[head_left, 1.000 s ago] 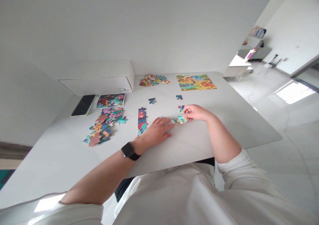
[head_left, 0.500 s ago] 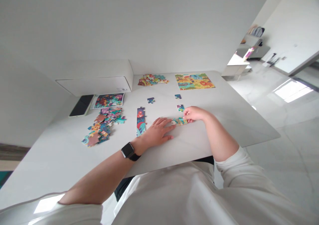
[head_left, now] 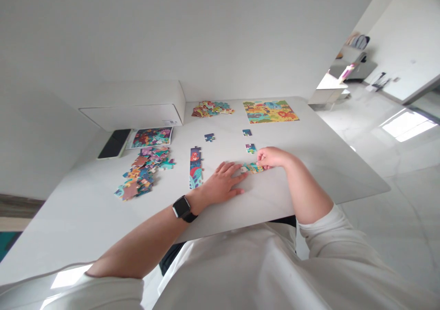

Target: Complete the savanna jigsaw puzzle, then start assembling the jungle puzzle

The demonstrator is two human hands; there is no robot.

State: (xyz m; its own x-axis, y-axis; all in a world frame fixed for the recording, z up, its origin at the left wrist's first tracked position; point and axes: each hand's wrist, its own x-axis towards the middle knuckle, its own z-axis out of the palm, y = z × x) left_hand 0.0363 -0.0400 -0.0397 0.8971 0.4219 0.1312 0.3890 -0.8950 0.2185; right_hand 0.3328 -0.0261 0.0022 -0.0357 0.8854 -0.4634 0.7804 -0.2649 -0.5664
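Note:
A short joined strip of puzzle pieces (head_left: 251, 167) lies near the table's front edge. My left hand (head_left: 222, 183), with a watch on its wrist, rests palm down with fingers spread, its fingertips at the strip's left end. At the strip's right end my right hand (head_left: 270, 158) has its fingers pinched on a puzzle piece. Left of my left hand is an upright joined strip (head_left: 195, 168) with a red figure on dark blue. Loose dark pieces lie beyond my hands: one at left (head_left: 209, 137), two at right (head_left: 246, 132), (head_left: 250, 148).
A heap of pieces (head_left: 142, 172) covers the left, below a picture card (head_left: 153, 137) and a phone (head_left: 114, 144). A white box (head_left: 132, 116) stands behind them. Another heap (head_left: 212, 109) and a colourful animal picture (head_left: 271, 111) are at the back.
The view has shifted slightly. My left hand has moved a little to the right along with the strip, and my right hand still pinches at the strip's right end.

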